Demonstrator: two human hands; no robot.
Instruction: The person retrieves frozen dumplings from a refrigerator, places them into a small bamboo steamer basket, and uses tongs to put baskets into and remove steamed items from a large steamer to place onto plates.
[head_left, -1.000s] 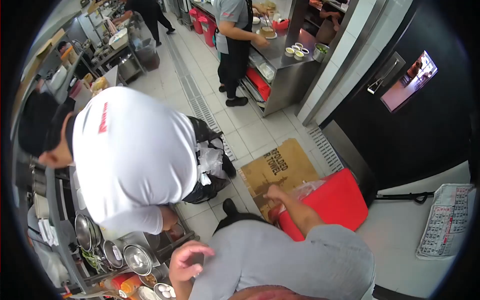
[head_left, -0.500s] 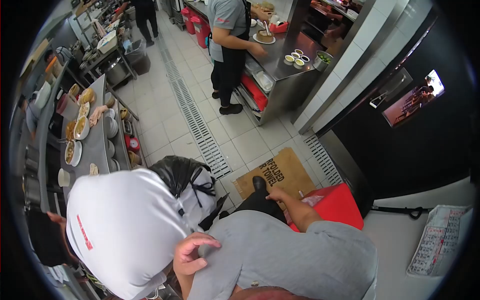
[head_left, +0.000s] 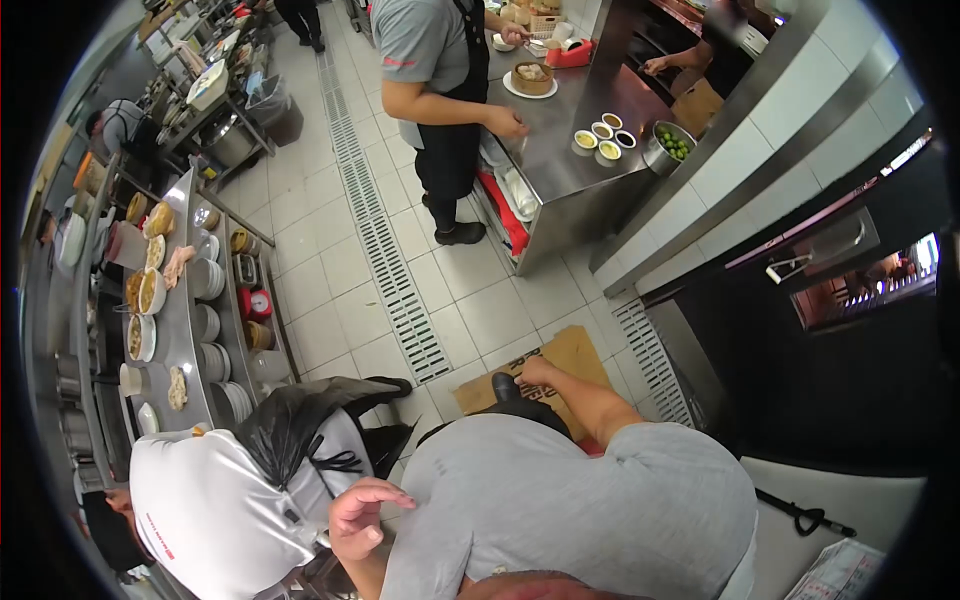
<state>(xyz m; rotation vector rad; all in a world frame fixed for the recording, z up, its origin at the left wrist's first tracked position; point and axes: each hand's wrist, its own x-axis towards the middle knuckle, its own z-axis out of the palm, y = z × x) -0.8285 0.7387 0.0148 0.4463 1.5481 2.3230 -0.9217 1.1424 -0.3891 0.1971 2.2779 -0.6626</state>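
Observation:
My left hand (head_left: 367, 518) is raised in front of the grey shirt (head_left: 560, 500). Its fingers are bent, the thumb stands apart, and nothing shows between them. My right hand (head_left: 535, 372) hangs low beside my black shoe (head_left: 508, 388), above a flattened cardboard sheet (head_left: 575, 358) on the floor. Its fingers are loosely curled together, and I see nothing in them. To my left, near the left hand, a co-worker in a white shirt (head_left: 215, 510) with a black apron (head_left: 285, 425) bends toward the shelving.
Bowls of food (head_left: 152, 292) and stacked plates (head_left: 215, 362) fill the left shelving. At the steel counter (head_left: 590, 165) stands a co-worker in grey (head_left: 430, 95), near a steamer basket (head_left: 531, 76), sauce cups (head_left: 608, 150) and a bowl of green fruit (head_left: 668, 148). A black door (head_left: 800, 370) is on the right.
The view has shifted, bringing the counter nearer. The white-shirted co-worker appears lower. My right hand sits slightly higher in view, and the red container behind that arm is now mostly hidden.

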